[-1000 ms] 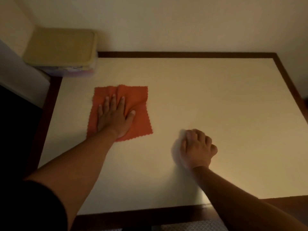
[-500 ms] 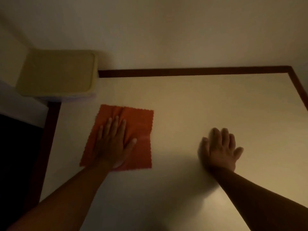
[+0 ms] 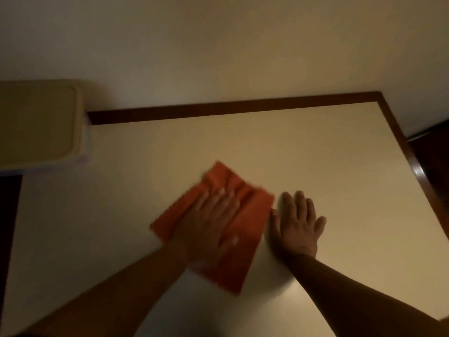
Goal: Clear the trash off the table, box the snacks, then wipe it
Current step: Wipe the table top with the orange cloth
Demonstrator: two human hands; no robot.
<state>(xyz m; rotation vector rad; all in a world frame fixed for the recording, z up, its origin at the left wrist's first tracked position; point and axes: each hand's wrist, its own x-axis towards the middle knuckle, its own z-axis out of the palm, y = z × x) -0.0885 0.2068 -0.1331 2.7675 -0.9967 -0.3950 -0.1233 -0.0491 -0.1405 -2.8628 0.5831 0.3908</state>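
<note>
An orange cloth (image 3: 245, 242) lies spread on the cream table top (image 3: 340, 152), near its middle. My left hand (image 3: 209, 222) presses flat on the cloth with straight fingers and is motion-blurred. My right hand (image 3: 297, 224) rests flat on the bare table just right of the cloth, fingers spread, its thumb side touching the cloth's edge. A plastic box with a beige lid (image 3: 36, 122) stands at the table's far left corner, lid on.
The table has a dark wooden rim (image 3: 233, 109) along the far and right edges. A pale wall runs behind it. Dark floor shows past the left and right edges.
My left hand has slid the cloth to the right across the table, up against my right hand. The right hand, a fist one second ago, now lies flat. The view has shifted.
</note>
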